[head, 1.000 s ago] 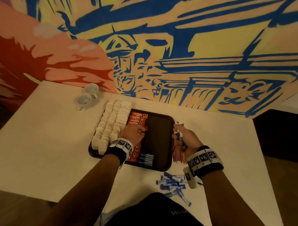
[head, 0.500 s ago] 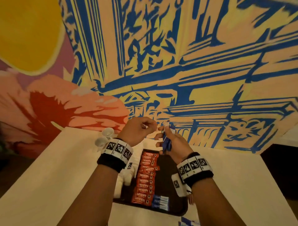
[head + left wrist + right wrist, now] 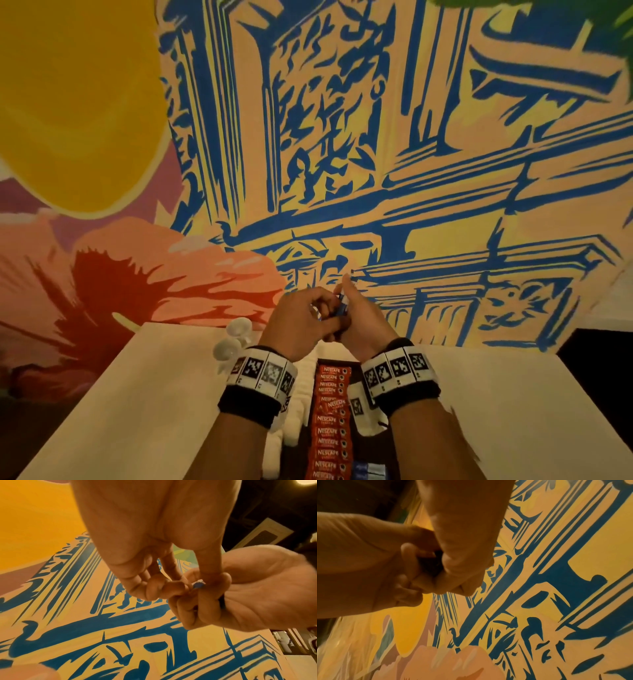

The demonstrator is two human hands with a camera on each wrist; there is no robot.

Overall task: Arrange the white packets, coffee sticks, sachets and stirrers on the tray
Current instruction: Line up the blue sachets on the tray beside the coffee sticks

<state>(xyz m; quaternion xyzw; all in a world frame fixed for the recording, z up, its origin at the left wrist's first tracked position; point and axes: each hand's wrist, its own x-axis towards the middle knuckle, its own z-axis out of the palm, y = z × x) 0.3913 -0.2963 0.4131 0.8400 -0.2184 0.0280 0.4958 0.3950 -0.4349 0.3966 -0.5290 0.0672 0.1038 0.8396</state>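
Both hands are raised in front of the mural, above the far end of the tray (image 3: 370, 452). My right hand (image 3: 354, 317) grips a small bundle of blue sachets (image 3: 341, 308) in its curled fingers. My left hand (image 3: 317, 313) meets it, thumb and forefinger pinching the top end of a blue sachet (image 3: 199, 584). In the right wrist view the bundle shows only as a dark patch between my right hand (image 3: 462, 568) and my left hand (image 3: 368, 561). On the tray lie a column of red coffee sticks (image 3: 330, 425), white packets (image 3: 298, 411) left of them, and some blue sachets (image 3: 371, 471) at the near end.
Two white cups (image 3: 236, 339) stand on the pale table (image 3: 137, 394) left of the tray, near the wall. The painted mural wall (image 3: 376, 171) rises directly behind the table. A dark gap lies at the far right past the table edge.
Both hands rose from the tray into the air and came together. The left hand left the coffee sticks and now pinches the sachets held by the right. The head view tilted upward.
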